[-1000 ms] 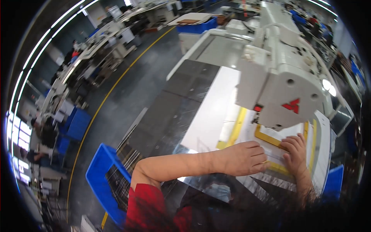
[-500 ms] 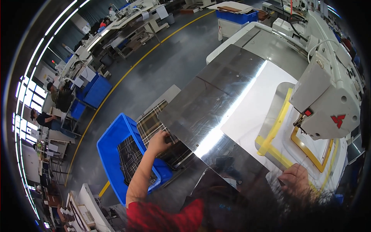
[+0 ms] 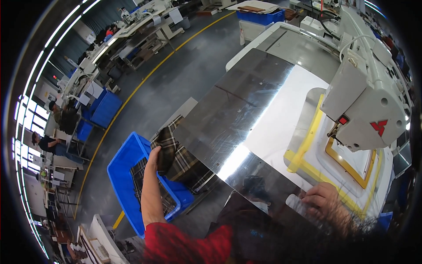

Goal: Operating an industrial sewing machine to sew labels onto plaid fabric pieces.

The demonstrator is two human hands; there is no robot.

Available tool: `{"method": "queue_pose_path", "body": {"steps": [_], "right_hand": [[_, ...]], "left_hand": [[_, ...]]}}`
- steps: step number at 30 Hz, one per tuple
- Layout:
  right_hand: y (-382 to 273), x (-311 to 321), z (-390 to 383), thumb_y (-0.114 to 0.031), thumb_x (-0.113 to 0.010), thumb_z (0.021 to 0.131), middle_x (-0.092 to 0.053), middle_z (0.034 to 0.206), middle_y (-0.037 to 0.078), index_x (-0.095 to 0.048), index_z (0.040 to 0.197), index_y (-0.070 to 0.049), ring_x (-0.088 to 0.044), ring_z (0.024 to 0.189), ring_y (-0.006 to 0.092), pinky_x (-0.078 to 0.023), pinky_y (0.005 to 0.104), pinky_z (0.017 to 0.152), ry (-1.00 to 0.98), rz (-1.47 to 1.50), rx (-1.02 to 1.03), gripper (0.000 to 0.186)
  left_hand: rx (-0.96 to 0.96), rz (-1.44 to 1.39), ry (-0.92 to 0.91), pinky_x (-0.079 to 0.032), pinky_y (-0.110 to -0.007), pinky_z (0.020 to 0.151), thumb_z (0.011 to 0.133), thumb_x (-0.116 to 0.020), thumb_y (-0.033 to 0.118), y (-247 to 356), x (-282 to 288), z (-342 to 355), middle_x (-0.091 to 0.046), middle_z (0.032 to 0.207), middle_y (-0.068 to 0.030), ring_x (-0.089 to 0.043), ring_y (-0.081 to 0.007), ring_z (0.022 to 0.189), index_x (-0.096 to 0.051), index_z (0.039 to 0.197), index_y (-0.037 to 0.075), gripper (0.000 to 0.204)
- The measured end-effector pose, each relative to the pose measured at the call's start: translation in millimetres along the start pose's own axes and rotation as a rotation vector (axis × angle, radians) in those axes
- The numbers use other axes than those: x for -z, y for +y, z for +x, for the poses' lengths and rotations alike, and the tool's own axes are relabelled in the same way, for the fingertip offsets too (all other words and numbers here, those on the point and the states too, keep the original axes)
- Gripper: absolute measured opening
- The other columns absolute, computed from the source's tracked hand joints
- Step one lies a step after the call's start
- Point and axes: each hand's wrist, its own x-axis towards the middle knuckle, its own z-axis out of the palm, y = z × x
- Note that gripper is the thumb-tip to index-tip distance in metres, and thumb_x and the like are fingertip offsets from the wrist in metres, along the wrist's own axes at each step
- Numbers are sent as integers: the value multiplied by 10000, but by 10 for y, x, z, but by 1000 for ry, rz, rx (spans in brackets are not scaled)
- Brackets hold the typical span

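My left hand [image 3: 154,157] is closed on a brown, black and cream plaid fabric piece [image 3: 190,163], its edge folded up beside the fingers. That cloth lies between the blue bin [image 3: 115,165] and a shiny metal plate [image 3: 220,127]. More dark plaid cloth [image 3: 167,200] is inside the bin. My right hand [image 3: 323,200] is curled at the plate's near right edge, beside a pale rounded shape [image 3: 293,201]; what its fingers hold, if anything, is hidden. Just beyond it is a clear template with yellow tape [image 3: 303,154] and a yellow-edged frame [image 3: 351,174].
A large white sewing machine head [image 3: 365,105] overhangs the template at right. White sheet material [image 3: 274,132] lies beside the metal plate. Another blue bin [image 3: 259,16] stands at the far end. People sit at workstations [image 3: 55,141] left of a yellow floor line [image 3: 132,94].
My left hand has moved left and taken hold of the plaid fabric, turning its edge up. My right hand has shifted slightly left. The whole view has shifted a little.
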Motion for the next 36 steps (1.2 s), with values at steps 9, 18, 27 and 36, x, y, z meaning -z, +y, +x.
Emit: {"method": "queue_pose_path", "body": {"steps": [9,18,27,36], "right_hand": [[-15,-17,-13,-187,-743,739,-652,866,8,-670,845,-119,-634,765,211,-493,330,656,16,42,-22,146],[57,-88,5,-196,-738,773,-638,864,18,-663,829,-106,-625,780,211,-498,327,664,13,78,-18,129],[100,-75,-64,-214,-718,805,-621,875,32,-645,849,-99,-615,790,224,-499,343,677,22,86,-18,143],[147,-6,435,-147,-596,847,-632,990,39,-633,1039,-78,-614,941,222,-473,360,889,234,-579,133,208]], "left_hand": [[-259,-453,-111,-491,-281,741,873,-596,203,704,-219,-449,-637,921,-14,-606,-151,811,-609,958,55,172],[-619,781,-656,-434,-242,609,767,-658,112,1328,-2395,-1479,-581,713,4,-536,-63,677,-608,859,18,140],[-1084,1264,-703,-497,-349,750,809,-699,162,1188,-3604,-1623,-626,954,-84,-629,-260,856,-641,973,69,197],[-719,1182,-1246,-452,-275,690,723,-797,199,1454,-4351,-928,-622,788,-33,-567,-132,738,-652,902,19,293]]}}
